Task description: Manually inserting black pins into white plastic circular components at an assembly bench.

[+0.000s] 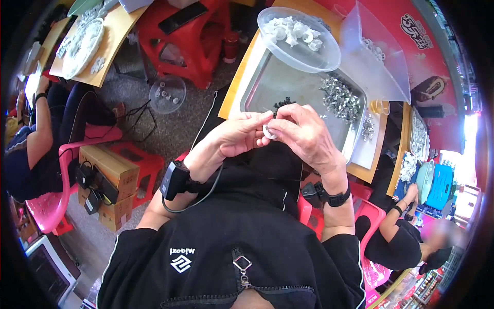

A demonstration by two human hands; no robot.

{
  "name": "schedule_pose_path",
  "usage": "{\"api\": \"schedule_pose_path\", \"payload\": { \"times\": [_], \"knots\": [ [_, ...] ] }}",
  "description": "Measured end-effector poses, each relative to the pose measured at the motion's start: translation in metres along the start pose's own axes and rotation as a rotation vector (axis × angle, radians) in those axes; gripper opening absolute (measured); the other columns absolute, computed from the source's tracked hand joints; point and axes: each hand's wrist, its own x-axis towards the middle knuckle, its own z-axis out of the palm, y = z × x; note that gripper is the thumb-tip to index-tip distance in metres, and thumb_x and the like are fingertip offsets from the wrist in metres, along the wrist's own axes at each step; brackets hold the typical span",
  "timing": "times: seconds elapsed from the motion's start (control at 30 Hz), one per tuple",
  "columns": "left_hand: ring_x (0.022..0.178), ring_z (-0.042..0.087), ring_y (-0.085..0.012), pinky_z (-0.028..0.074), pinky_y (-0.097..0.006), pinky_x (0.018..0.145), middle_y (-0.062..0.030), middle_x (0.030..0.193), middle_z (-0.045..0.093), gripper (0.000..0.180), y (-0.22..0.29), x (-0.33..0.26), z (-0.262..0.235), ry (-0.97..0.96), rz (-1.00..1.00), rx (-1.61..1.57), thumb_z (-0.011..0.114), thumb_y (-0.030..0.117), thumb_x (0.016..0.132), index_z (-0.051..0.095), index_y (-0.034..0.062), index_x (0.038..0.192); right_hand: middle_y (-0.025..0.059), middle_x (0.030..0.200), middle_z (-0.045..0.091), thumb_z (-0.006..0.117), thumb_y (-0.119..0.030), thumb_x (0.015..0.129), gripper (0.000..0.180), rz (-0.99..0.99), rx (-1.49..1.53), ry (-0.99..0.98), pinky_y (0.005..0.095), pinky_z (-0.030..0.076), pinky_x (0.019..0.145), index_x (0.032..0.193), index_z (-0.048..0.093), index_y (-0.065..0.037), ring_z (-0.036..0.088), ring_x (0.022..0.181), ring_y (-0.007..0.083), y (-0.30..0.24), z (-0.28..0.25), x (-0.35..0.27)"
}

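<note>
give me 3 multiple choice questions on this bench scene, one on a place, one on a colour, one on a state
1. Where does the heap of small shiny metal parts lie?
A. in the steel tray
B. on the red stool
C. in the cardboard box

2. What colour is the small round part held between the hands?
A. red
B. white
C. green

3. How is that part held?
A. lying loose in the tray
B. by the left hand alone
C. pinched by fingertips of both hands

Answers:
1. A, the pile sits at the right side of the steel tray.
2. B, it shows white between the fingertips.
3. C, the left hand and right hand meet on it above the tray's near edge.
</note>
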Motion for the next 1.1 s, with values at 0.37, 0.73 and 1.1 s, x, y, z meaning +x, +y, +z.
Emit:
{"api": "schedule_pose_path", "payload": {
  "times": [0.37,0.73,1.1],
  "knots": [
    [0.071,0.060,-0.0079,0.049,-0.021,0.068,-0.0004,0.081,0.063,0.024,-0.003,-0.001,0.000,0.031,-0.019,-0.019,0.058,0.029,0.091,0.064,0.0062,0.090,0.0048,0.088,0.056,0.066,-0.008,0.073,0.014,-0.055,-0.108,-0.030,0.0315,0.043,0.072,0.086,0.060,-0.007,0.057,0.080,0.0201,-0.002,0.001,-0.011],
    [0.070,0.062,-0.0098,0.051,-0.020,0.063,-0.0024,0.083,0.065,0.026,0.004,-0.003,0.005,0.049,0.050,0.009,0.061,0.030,0.089,0.063,0.0049,0.095,0.0069,0.087,0.059,0.066,-0.004,0.079,0.019,0.449,0.194,0.324,0.0280,0.047,0.064,0.098,0.067,-0.007,0.058,0.074,0.0194,-0.004,-0.002,-0.031],
    [0.077,0.066,-0.0179,0.056,-0.023,0.065,-0.0113,0.090,0.065,0.030,0.007,-0.001,0.001,0.094,0.076,-0.019,0.055,0.024,0.092,0.058,-0.0025,0.106,0.0097,0.082,0.060,0.064,-0.009,0.079,0.014,0.677,0.110,-0.015,0.0296,0.046,0.065,0.092,0.065,-0.001,0.058,0.070,0.0203,0.049,0.018,-0.080]
  ]
}}
